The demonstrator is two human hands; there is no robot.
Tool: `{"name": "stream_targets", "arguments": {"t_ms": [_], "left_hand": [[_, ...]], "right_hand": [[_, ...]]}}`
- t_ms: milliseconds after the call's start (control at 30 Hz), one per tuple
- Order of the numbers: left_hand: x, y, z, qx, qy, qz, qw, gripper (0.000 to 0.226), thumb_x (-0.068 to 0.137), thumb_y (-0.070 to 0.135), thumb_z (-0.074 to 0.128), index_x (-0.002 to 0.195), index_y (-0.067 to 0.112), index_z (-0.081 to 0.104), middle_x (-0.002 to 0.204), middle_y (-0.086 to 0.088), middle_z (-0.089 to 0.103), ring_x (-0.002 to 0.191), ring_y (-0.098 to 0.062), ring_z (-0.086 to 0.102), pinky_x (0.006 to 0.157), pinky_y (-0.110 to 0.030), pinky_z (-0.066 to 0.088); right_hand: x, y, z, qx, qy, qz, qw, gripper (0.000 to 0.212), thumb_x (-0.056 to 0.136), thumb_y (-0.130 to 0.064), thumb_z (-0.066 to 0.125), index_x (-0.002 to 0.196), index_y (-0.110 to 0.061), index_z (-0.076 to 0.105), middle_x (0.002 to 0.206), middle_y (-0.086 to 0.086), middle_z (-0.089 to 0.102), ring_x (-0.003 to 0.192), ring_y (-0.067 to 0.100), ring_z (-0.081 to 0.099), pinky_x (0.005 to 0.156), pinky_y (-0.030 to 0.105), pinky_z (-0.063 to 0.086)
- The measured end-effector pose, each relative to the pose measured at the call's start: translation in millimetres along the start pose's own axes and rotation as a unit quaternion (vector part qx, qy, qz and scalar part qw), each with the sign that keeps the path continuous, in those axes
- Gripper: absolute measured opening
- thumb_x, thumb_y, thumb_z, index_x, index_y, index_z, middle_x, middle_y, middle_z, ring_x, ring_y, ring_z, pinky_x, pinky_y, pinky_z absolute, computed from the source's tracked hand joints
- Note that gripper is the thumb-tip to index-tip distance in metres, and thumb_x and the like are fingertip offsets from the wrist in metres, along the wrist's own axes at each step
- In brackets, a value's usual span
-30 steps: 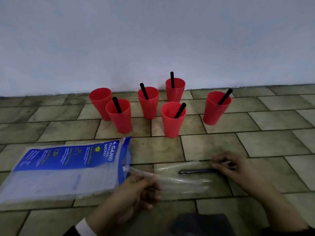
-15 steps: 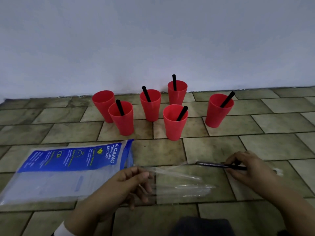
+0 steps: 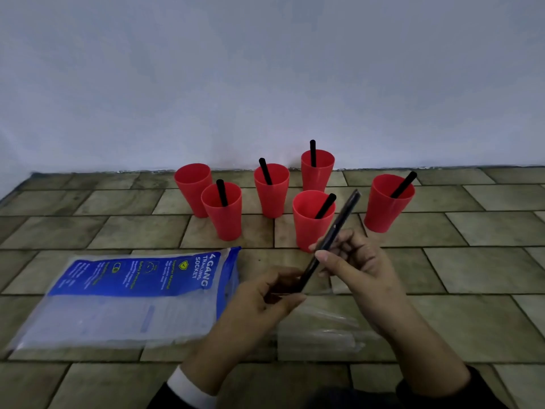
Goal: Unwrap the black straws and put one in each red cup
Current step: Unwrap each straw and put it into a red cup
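I saw both hands holding one straw (image 3: 333, 240) above the floor (image 3: 472, 290), in front of the cups. The right hand (image 3: 356, 270) pinched its middle between thumb and fingers. The left hand (image 3: 265, 302) pinched its lower end with curled fingers. The straw was tilted, its top end pointing up and to the right, just beside the front cup (image 3: 312, 219). I could not tell if a wrapper still covered it. Six red cups stood near the wall (image 3: 265, 69). Five of them had a straw inside; the far-left cup (image 3: 193, 187) had none. A blue bag (image 3: 126, 293) lay left of the left hand. Clear wrappers (image 3: 321, 329) lay under the hands.
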State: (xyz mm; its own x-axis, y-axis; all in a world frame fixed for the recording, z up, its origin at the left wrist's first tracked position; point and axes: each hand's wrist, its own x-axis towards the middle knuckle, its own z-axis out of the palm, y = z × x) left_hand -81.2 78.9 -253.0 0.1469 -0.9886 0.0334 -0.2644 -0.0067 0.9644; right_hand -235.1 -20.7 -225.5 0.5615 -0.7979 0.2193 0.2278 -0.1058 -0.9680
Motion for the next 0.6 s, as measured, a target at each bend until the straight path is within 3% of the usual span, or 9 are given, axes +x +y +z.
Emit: {"name": "stream_targets", "arguments": {"t_ms": [100,167,233,300,467,533,600], "left_hand": [[1.0,-5.9,1.9,0.042,0.022,0.001,0.999,0.023,0.085,0.023,0.062,0.107,0.028,0.063,0.099,0.008,0.071,0.093,-0.007,0.066,0.080,-0.029,0.055],[3.8,-7.3,-0.1,0.065,0.036,0.007,0.997,0.022,0.086,0.021,0.061,0.107,0.026,0.063,0.100,0.009,0.071,0.096,-0.001,0.064,0.084,-0.024,0.053],[11.2,-5.5,-5.7,0.091,0.050,0.022,0.994,0.023,0.086,0.020,0.061,0.109,0.023,0.063,0.102,0.011,0.070,0.098,0.003,0.062,0.086,-0.020,0.051],[20.6,0.4,-11.6,0.103,0.065,0.045,0.991,0.023,0.087,0.018,0.061,0.109,0.020,0.064,0.097,0.014,0.069,0.093,0.003,0.063,0.083,-0.015,0.049],[41.1,10.2,-26.1,0.116,0.091,0.072,0.986,0.014,0.085,0.012,0.062,0.098,0.017,0.065,0.083,0.007,0.069,0.082,-0.002,0.065,0.077,-0.015,0.050],[45.1,-1.0,-28.1,0.157,0.081,0.044,0.983,0.015,0.086,0.013,0.061,0.100,0.015,0.064,0.088,0.004,0.070,0.083,-0.004,0.065,0.080,-0.017,0.051],[42.8,-14.5,-23.4,0.204,0.067,-0.002,0.977,0.019,0.088,0.014,0.059,0.106,0.018,0.061,0.097,0.008,0.067,0.087,-0.001,0.061,0.081,-0.011,0.048]], "right_hand": [[0.6,4.4,4.7,-0.036,-0.012,-0.010,0.999,0.014,0.082,-0.005,0.065,0.095,-0.010,0.059,0.091,0.018,0.067,0.078,0.019,0.062,0.066,0.023,0.053],[5.4,-1.1,9.1,-0.069,-0.018,-0.046,0.996,0.022,0.086,-0.017,0.064,0.107,-0.014,0.058,0.095,0.021,0.065,0.083,0.027,0.063,0.069,0.022,0.051],[15.6,-14.2,14.6,-0.117,-0.024,-0.090,0.989,0.025,0.089,-0.026,0.056,0.113,-0.017,0.057,0.094,0.013,0.068,0.087,0.022,0.065,0.070,0.020,0.051],[28.1,-29.1,23.0,-0.148,-0.035,-0.125,0.980,0.022,0.093,-0.023,0.050,0.113,-0.017,0.057,0.093,0.005,0.070,0.084,0.014,0.068,0.067,0.019,0.052],[52.1,-40.6,43.6,-0.213,-0.056,-0.194,0.956,0.024,0.096,-0.030,0.042,0.117,-0.019,0.048,0.088,0.002,0.072,0.076,0.013,0.071,0.059,0.029,0.058],[57.7,-22.9,47.7,-0.267,-0.061,-0.180,0.945,0.022,0.095,-0.036,0.040,0.109,-0.021,0.048,0.086,0.001,0.072,0.074,0.011,0.071,0.058,0.035,0.059],[57.6,0.0,50.2,-0.281,-0.068,-0.124,0.949,0.019,0.096,-0.035,0.042,0.103,-0.018,0.048,0.083,0.004,0.072,0.072,0.012,0.070,0.058,0.041,0.058]]}}
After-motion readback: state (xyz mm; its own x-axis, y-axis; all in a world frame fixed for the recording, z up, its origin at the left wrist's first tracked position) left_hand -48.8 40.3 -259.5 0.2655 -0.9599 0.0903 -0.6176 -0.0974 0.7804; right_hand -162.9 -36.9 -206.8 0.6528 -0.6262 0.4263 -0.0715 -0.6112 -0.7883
